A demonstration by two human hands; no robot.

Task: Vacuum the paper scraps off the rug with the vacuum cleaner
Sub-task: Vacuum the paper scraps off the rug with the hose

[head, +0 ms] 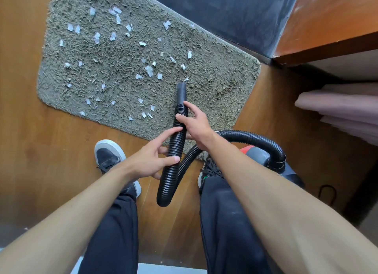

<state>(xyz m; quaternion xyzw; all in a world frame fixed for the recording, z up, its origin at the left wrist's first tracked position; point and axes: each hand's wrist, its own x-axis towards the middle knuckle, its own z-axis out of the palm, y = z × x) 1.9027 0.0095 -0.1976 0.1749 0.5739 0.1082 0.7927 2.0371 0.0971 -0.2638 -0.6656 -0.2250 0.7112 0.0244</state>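
Head view, the only one. My left hand (pixel 151 159) is wrapped loosely round the black ribbed hose (pixel 178 138), thumb on top, fingers under it. My right hand (pixel 194 124) grips the same hose further up, just behind the smooth nozzle (pixel 181 91), with thumb and forefinger laid on the ribs.

The nozzle points at the grey shaggy rug (pixel 214 85). I can't tell if the tip touches the pile. Paper scraps (pixel 149 70) lie all over the rug, mostly left of and beyond the nozzle, one right at its tip. The vacuum cleaner (pixel 257 155) sits on the wood floor (pixel 61 151) to my right.

Risks, as I judge them:
- The hose loops down between my legs beside my right shoe (pixel 210 167), so a long reach could snag it or drag the cleaner.
- With both grips light, the nozzle could twist off line.
- The shag may hold scraps or get sucked into the tip.
- A fast sweep could flick scraps onto the floor.
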